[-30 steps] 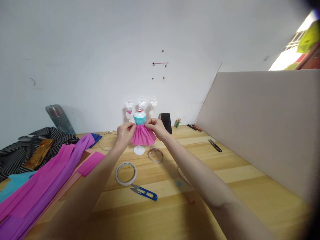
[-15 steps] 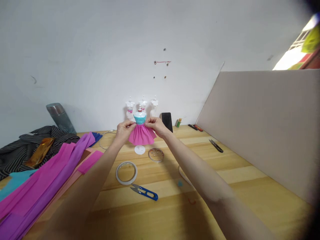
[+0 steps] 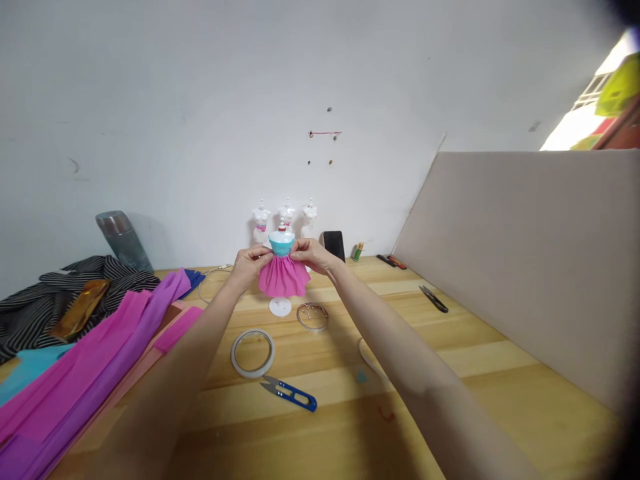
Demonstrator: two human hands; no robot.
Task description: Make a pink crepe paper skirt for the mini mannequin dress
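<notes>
A small white mannequin (image 3: 281, 237) stands upright on its round white base (image 3: 280, 307), dressed in a turquoise strapless bodice (image 3: 281, 247) and a gathered pink skirt (image 3: 284, 277). At the left of its waist, my left hand (image 3: 250, 265) pinches the skirt's top edge between thumb and fingers. My right hand (image 3: 313, 254) does the same on the right side, its fingers against the bodice's lower edge. Behind this figure three more white mannequins (image 3: 309, 217) stand by the wall, partly hidden.
On the wooden table (image 3: 350, 427) lie a roll of tape (image 3: 233, 353), blue thread snips (image 3: 295, 395), a round dish of beads (image 3: 313, 317) and black snips (image 3: 433, 299). Pink and purple paper (image 3: 110, 347) covers the left side, near a tilted flask (image 3: 124, 241). A phone (image 3: 333, 245) leans at the back.
The view has tipped slightly upward, so everything sits a little lower in the picture. Both hands keep their pinch at the skirt's waist, with the skirt's hem hanging slightly narrower.
</notes>
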